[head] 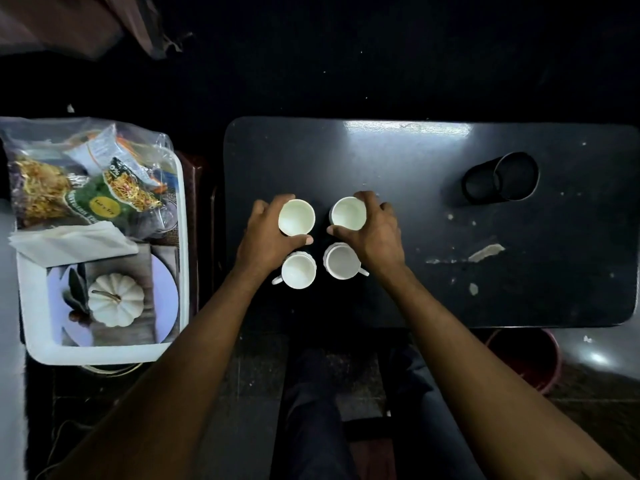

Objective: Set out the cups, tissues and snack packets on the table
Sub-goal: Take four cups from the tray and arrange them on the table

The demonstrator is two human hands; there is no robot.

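Several white cups stand in a close square on the dark table point(415, 161). My left hand point(266, 237) is wrapped around the far left cup point(296, 217). My right hand point(375, 233) grips the far right cup point(347, 213). Two handled cups, the near left cup point(298, 271) and the near right cup point(343, 261), stand just below my hands, untouched. On the left, a white tray point(104, 355) holds snack packets point(79, 188) in clear plastic and a folded white tissue point(72, 242).
A black cylindrical holder point(502, 181) lies on its side at the table's far right. Pale scuff marks point(485, 252) dot the right half of the table. The tray has a pumpkin picture point(116, 299) on its floor. A reddish bucket point(530, 358) sits below the table's near right corner.
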